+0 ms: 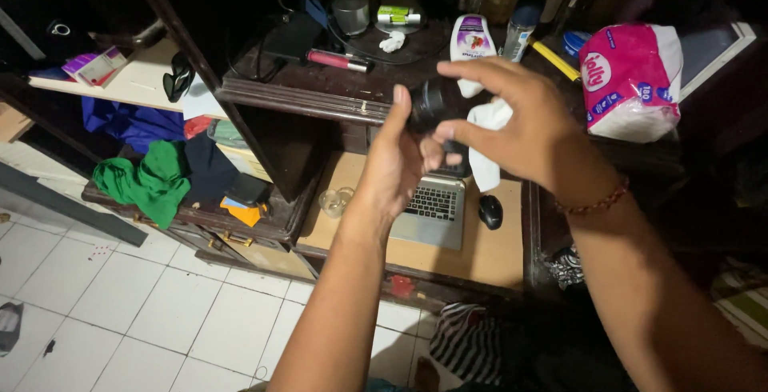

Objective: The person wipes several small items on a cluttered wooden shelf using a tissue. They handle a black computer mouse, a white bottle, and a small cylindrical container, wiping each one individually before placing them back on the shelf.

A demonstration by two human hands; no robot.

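Cluttered dark desk (320, 96) above a laptop (436, 208). My left hand (392, 168) grips a black cylinder (432, 104); right hand (512, 120), holding white cloth (488, 144), wipes it. Next, I judge: turn the cylinder.

Head camera looks steeply down, close over a cluttered desk (336, 92).

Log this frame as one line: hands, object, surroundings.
left hand: holds black lens | right hand: on lens, with white cloth | below: laptop, mouse | view: head
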